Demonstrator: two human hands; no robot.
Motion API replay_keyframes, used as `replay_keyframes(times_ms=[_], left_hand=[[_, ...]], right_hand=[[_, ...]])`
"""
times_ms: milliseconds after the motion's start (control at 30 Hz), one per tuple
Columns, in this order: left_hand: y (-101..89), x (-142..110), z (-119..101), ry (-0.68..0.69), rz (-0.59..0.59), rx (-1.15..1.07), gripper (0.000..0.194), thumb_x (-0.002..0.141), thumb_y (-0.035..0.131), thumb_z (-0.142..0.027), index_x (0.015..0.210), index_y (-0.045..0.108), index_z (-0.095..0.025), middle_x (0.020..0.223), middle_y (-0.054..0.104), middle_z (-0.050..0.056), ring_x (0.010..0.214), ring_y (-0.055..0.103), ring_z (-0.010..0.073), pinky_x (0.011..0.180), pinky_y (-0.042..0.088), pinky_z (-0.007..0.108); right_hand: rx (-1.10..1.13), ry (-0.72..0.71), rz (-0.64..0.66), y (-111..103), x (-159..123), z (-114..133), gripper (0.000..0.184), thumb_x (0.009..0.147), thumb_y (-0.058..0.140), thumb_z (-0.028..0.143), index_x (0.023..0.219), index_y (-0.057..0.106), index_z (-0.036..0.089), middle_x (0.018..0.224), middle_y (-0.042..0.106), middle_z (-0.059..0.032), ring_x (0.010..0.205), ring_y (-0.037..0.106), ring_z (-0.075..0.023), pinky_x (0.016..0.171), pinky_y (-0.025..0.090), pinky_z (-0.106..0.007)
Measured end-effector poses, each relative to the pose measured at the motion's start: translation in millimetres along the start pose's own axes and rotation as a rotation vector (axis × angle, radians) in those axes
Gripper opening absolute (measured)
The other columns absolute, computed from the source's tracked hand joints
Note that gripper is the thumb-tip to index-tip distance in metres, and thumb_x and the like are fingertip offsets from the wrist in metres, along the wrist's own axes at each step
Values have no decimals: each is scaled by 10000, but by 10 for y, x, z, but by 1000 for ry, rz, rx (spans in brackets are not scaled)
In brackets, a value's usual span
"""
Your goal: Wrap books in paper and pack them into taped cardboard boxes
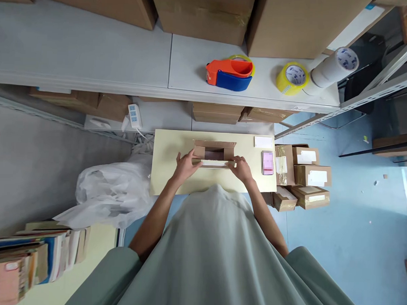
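Open brown cardboard box (217, 144) on pale-yellow rectangular desk (166, 155), left hand (186, 166) and right hand (241, 169) pinching its near corners, pink-screened phone (267, 162) right of box, taped brown cartons (302, 174) farther right, crumpled white plastic (112, 185) left.

Brown open carton (214, 144); pale yellow table (168, 147); orange-and-blue tape dispenser (230, 74); grey-green shirt (220, 246).

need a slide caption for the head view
Left hand and right hand touch opposite ends of an open box on a cream table, a phone lying to the right.

Left hand (185, 167) — right hand (241, 169) too — grip carton (214, 144) (open).
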State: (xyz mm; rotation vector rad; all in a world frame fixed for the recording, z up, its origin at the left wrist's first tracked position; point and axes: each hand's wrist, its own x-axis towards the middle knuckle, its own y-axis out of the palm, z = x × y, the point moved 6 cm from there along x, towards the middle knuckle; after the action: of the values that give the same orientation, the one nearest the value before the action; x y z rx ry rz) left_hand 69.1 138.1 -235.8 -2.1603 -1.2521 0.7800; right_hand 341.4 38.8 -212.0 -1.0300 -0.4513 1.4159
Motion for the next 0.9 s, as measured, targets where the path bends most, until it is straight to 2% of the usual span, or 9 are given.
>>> replay_keyframes(times_ms=[133, 200, 267, 333, 433, 533, 600, 767, 900], left_hand=[[-82, 222, 101, -30, -85, 3, 998, 855, 869, -211, 1718, 369, -223, 1455, 681, 174, 1281, 731, 354, 1210, 524, 564], [-103, 287, 71, 0, -110, 20, 1154, 793, 906, -156, 1761, 282, -233, 1558, 571, 200, 1390, 660, 373, 1191, 547, 533], [-112, 309, -13, 71, -106, 53, 1189, 767, 909, -110, 1766, 283, -263, 1622, 498, 192, 1520, 542, 388, 1254, 496, 546], [-117, 286, -92, 125, -91, 90, 1080, 780, 876, -77, 1722, 386, -273, 1633, 486, 176, 1556, 492, 389, 1293, 457, 561], [-134, 184, -118, 127, -102, 120, 743, 816, 835, -100, 1510, 631, -271, 1593, 525, 158, 1514, 529, 389, 1289, 468, 567], [-124, 52, -52, 83, -130, 73, 381, 872, 807, -189, 1233, 766, -304, 1492, 600, 127, 1451, 597, 371, 1251, 518, 558], [-90, -17, 4, 50, -133, -5, 274, 911, 766, -230, 1171, 791, -313, 1371, 674, 118, 1362, 666, 341, 1210, 558, 538], [3, -97, 56, -62, -148, -138, 318, 920, 733, -242, 1227, 813, -260, 1259, 751, 112, 1101, 765, 268, 1094, 629, 461], [50, -179, -24, -97, -195, -145, 285, 940, 739, -249, 1206, 835, -279, 1262, 771, 96, 1113, 767, 277, 1095, 624, 478]], right_hand=[[30, 184, -143, 4, 37, -188, 275, 1028, 674, 289, 1284, 735, 212, 1237, 768, -141, 1210, 651, -327, 973, 579, -432], [61, 239, -160, 36, 37, -260, 406, 988, 698, 278, 1386, 677, 199, 1238, 761, -146, 1231, 643, -337, 988, 580, -451], [87, 246, -167, 57, 31, -296, 583, 962, 707, 278, 1527, 586, 195, 1294, 743, -155, 1268, 632, -345, 1015, 584, -474], [105, 213, -176, 55, 17, -295, 759, 949, 696, 267, 1669, 459, 221, 1385, 704, -160, 1302, 628, -343, 1047, 590, -493], [130, 128, -174, 35, -18, -262, 892, 951, 670, 259, 1772, 324, 304, 1484, 638, -155, 1303, 656, -333, 1051, 611, -499], [156, 64, -125, 50, -59, -240, 758, 975, 630, 242, 1710, 463, 315, 1529, 612, -149, 1248, 708, -313, 1025, 639, -483], [197, 45, -87, 84, -80, -238, 608, 999, 603, 241, 1604, 599, 295, 1508, 649, -133, 1212, 733, -296, 1034, 651, -477], [371, 48, -99, 123, -107, -261, 477, 1021, 576, 272, 1475, 722, 255, 1455, 724, -122, 1127, 785, -253, 1024, 684, -455], [432, 69, -158, 52, -184, -330, 432, 1005, 583, 299, 1378, 792, 238, 1386, 771, -119, 1084, 813, -253, 996, 700, -447]])
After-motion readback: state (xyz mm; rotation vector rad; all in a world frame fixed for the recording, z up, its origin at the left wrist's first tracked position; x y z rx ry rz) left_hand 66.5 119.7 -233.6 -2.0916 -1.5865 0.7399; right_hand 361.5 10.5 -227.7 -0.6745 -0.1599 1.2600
